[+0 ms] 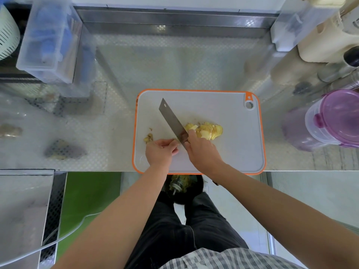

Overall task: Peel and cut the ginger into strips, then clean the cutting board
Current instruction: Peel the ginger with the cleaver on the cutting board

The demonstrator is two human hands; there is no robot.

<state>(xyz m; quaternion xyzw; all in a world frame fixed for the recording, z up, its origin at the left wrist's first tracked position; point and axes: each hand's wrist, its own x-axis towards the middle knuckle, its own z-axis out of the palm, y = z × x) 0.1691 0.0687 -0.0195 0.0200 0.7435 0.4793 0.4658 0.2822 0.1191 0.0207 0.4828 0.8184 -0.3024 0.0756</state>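
A grey cutting board (pixel 229 152) with an orange rim lies at the counter's front edge. A fanned pile of yellow ginger slices (pixel 208 131) rests near its middle. Small ginger scraps (pixel 148 138) lie toward the board's left edge. My right hand (pixel 202 150) grips the handle of a cleaver (pixel 172 121), whose blade points up and to the left, just left of the slices. My left hand (pixel 160 150) rests on the board beside the blade's heel, fingers pinched on a small bit that I cannot make out.
A clear storage box (pixel 48 39) stands at the back left, a purple-lidded container (pixel 330 121) at the right, cream appliances (pixel 326 39) at the back right. A black bin (pixel 183 188) holding scraps sits below the counter edge. Ginger pieces (pixel 64 150) lie on the left counter.
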